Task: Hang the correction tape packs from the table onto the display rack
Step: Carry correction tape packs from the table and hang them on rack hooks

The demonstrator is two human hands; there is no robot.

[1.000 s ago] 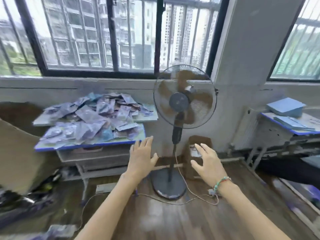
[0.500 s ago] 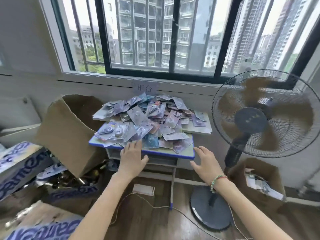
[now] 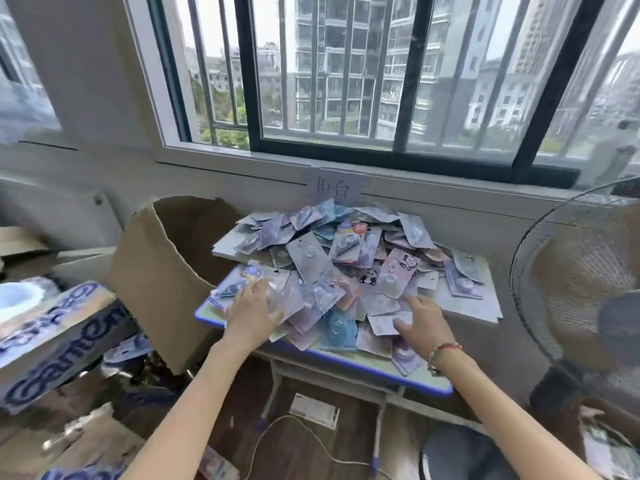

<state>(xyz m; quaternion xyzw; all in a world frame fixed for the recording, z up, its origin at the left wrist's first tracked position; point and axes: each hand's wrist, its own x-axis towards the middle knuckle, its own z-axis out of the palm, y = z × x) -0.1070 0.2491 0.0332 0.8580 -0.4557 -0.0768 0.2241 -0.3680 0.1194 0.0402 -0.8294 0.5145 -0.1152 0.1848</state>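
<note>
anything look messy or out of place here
Yes. The correction tape packs lie in a loose, overlapping heap on the table, with one purple pack jutting over its front edge. Left of the table, a cardboard box leans with a ragged, torn rim.

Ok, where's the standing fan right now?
In the head view, the standing fan is at the far right, just right of the blue-edged table piled with correction tape packs.

Paper sign [image 3: 334,189] under window: "柜台". Carton [image 3: 52,344]: partly readable "Camon".
</note>
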